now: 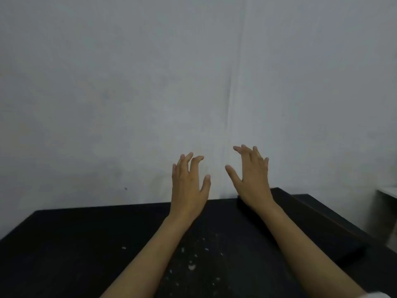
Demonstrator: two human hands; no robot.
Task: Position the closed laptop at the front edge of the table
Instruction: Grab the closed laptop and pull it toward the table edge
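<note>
A closed black laptop (305,224) lies flat on the right part of the black table (75,244), running from the far edge toward the right side. My right forearm crosses over it and hides part of its lid. My left hand (189,183) is raised above the far edge of the table, fingers spread, holding nothing. My right hand (251,175) is raised beside it, a little higher, fingers spread and empty, above the laptop's far left corner. Neither hand touches the laptop.
A grey-white wall (150,82) stands directly behind the table. Small white specks (191,266) are scattered on the table's middle. A white ledge or furniture edge (386,193) shows at the far right, past the table's right edge.
</note>
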